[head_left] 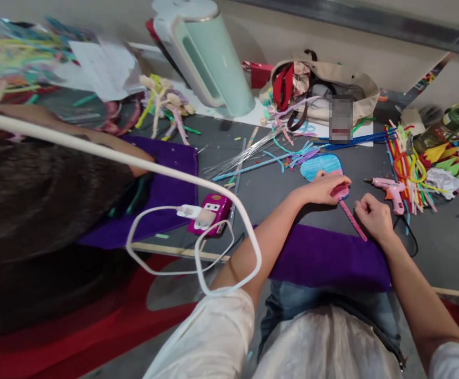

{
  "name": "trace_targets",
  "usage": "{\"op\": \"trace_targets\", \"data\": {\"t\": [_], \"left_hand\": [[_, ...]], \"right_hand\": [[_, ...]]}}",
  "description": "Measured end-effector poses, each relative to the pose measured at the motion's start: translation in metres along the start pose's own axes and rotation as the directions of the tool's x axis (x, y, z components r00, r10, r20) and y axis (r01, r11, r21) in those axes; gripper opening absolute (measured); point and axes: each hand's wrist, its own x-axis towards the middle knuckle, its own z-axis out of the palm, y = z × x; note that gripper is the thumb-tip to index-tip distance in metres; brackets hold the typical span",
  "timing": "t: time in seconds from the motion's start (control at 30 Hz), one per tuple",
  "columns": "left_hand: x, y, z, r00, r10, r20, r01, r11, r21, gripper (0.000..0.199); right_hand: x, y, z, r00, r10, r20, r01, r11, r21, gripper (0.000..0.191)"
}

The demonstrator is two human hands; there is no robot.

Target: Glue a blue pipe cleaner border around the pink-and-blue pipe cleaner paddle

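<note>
My left hand (327, 188) is closed on a flat blue and pink piece (321, 166) with a dark blue edge, made of what looks like pipe cleaners. From under that hand a twisted pink stem (353, 221) slants down to the right. Just right of the stem is my right hand (373, 216), its fingers curled together; what they hold, if anything, is too small to make out. A folded purple cloth (328, 258) lies below both hands at the table edge. The pink glue gun (389, 190) rests beyond my right hand.
Colourful pipe cleaners (405, 168) and a glass bottle (446, 129) are at the right. Behind stand a beige bag (361, 87) and a mint kettle (225, 63). A magenta power strip (217, 210) and white cable (249, 226) are on the left, beside another person's arm.
</note>
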Motion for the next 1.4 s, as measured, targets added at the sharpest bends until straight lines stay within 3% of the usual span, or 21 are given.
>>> {"op": "trace_targets", "data": {"t": [0.2, 0.33, 0.53, 1.07, 1.4], "left_hand": [[-0.001, -0.001, -0.001, 1.000, 0.001, 0.000, -0.001, 1.000, -0.002, 0.060], [-0.001, -0.002, 0.000, 1.000, -0.008, 0.004, 0.008, 1.000, 0.007, 0.062], [-0.002, -0.002, 0.000, 1.000, -0.014, 0.007, 0.014, 1.000, 0.003, 0.062], [-0.003, -0.002, 0.000, 1.000, -0.021, 0.006, 0.021, 1.000, -0.012, 0.057], [-0.005, -0.003, -0.001, 1.000, -0.015, 0.010, 0.015, 1.000, -0.016, 0.056]], "right_hand": [[0.002, 0.006, 0.004, 0.997, -0.050, 0.061, 0.050, 0.999, 0.001, 0.014], [0.002, 0.008, 0.005, 0.982, -0.137, 0.131, 0.140, 0.990, -0.015, 0.027], [0.000, 0.013, 0.007, 0.963, -0.146, 0.227, 0.176, 0.977, -0.118, 0.036], [0.001, 0.007, 0.006, 0.938, -0.156, 0.311, 0.221, 0.957, -0.187, 0.039], [0.001, 0.009, 0.006, 0.948, -0.150, 0.282, 0.204, 0.963, -0.174, 0.039]]}}
